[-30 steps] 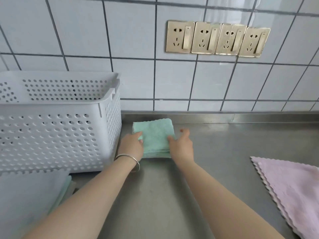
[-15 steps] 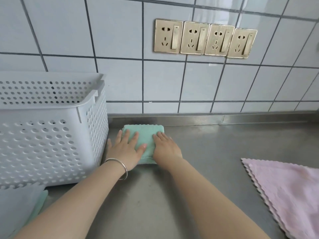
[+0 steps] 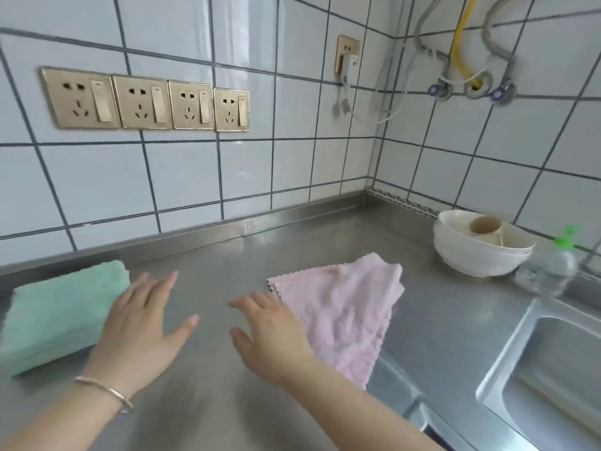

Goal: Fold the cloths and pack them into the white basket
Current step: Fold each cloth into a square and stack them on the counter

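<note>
Two hands are hovering over the steel counter (image 3: 325, 252), both with fingers spread and gripping nothing. The left hand (image 3: 140, 327) is sitting just beside the right edge of the folded green cloth (image 3: 61, 314), which is lying flat near the wall at the left; whether they touch I cannot tell. The right hand (image 3: 273, 333) is overlapping the left edge of the pink cloth (image 3: 344, 310), which is lying unfolded and rumpled in the middle of the counter. A bracelet (image 3: 107, 392) is circling the left wrist. Stacked white bowls (image 3: 478, 255) are standing beyond the pink cloth, near the sink (image 3: 549, 379). The white basket is lying outside the view.
</note>
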Demonstrator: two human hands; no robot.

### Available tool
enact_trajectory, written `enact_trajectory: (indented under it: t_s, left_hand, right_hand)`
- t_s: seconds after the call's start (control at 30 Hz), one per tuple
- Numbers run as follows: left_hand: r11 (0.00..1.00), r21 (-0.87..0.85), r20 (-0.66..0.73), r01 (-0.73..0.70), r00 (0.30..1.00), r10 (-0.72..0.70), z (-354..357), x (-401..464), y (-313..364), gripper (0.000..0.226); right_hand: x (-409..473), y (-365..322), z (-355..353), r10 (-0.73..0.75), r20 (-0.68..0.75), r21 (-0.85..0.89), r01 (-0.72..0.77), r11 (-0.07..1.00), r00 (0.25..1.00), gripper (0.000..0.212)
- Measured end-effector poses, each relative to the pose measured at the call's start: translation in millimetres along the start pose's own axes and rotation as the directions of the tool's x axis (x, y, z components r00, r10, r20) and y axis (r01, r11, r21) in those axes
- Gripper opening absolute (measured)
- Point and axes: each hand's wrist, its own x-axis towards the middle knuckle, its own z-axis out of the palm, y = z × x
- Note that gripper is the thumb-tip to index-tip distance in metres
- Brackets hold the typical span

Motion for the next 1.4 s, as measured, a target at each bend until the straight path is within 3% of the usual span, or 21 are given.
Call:
enact_trajectory:
  t_s: [0.1,0.17,0.23,0.3,0.43,0.57,0.7,0.77,0.87,0.9,0.97,1.07,1.2,1.27,1.4]
  left_hand:
    - [0.983,-0.074,0.078,-0.17,0.981,0.175,25,-25,46,0.059]
    - [0.934,-0.113,0.12,-0.34,0.928,0.352,41,-44,71,0.052]
    - [0.88,-0.115,0.125,-0.461,0.872,0.473,52,-55,92,0.044]
    - [0.837,-0.147,0.153,-0.527,0.824,0.546,56,-69,120,0.041]
    - [0.795,-0.097,0.178,-0.598,0.776,0.605,66,-85,155,0.046]
    - [0.853,-0.118,0.277,-0.509,0.808,0.52,67,-83,170,0.042]
    - [0.894,-0.093,0.243,-0.437,0.861,0.446,66,-78,188,0.024]
    - [0.917,-0.161,0.248,-0.366,0.884,0.397,68,-75,195,0.022]
    - [0.914,-0.325,0.189,-0.243,0.93,0.314,67,-69,202,0.018]
    - [0.908,-0.368,0.162,-0.201,0.947,0.276,66,-67,202,0.015]
    - [0.891,-0.437,0.132,-0.125,0.971,0.2,62,-61,202,0.013]
    - [0.844,-0.533,0.086,-0.062,0.988,0.127,58,-49,201,0.015]
    - [0.784,-0.618,-0.001,-0.063,0.997,0.079,51,-40,201,0.017]
    - [0.773,-0.63,-0.022,-0.072,0.997,0.075,48,-37,197,0.018]
    - [0.748,-0.663,-0.095,-0.033,0.995,-0.04,40,-20,178,0.027]
  right_hand:
    - [-68,47,-26,0.094,-0.233,-0.083,-0.116,0.99,0.968,0.023]
    - [-109,63,-30,0.203,-0.251,-0.062,-0.225,0.972,0.946,0.019]
    - [-131,70,-28,0.258,-0.252,-0.102,-0.29,0.952,0.933,0.032]
    - [-142,72,-28,0.239,-0.264,-0.19,-0.293,0.937,0.935,0.029]
    - [-148,78,-28,0.233,-0.296,-0.15,-0.286,0.946,0.926,0.021]
    - [-153,86,-36,0.293,-0.327,-0.093,-0.339,0.936,0.898,0.009]
    - [-154,87,-48,0.062,-0.4,-0.207,-0.156,0.966,0.914,0.008]
    - [-152,89,-52,0.01,-0.42,-0.16,-0.085,0.983,0.908,0.007]
    - [-145,100,-58,0.176,-0.414,0.042,-0.174,0.984,0.893,0.022]
    - [-142,105,-61,0.196,-0.404,0.038,-0.198,0.98,0.894,0.021]
    - [-133,118,-64,0.135,-0.394,-0.137,-0.203,0.97,0.909,0.014]
    - [-117,135,-73,0.164,-0.337,-0.288,-0.267,0.92,0.927,0.008]
    - [-103,166,-82,0.28,-0.212,-0.407,-0.345,0.846,0.936,0.03]
    - [-97,183,-87,0.342,-0.209,-0.424,-0.4,0.813,0.916,0.034]
    - [-71,199,-115,0.405,-0.303,-0.336,-0.494,0.802,0.863,0.009]
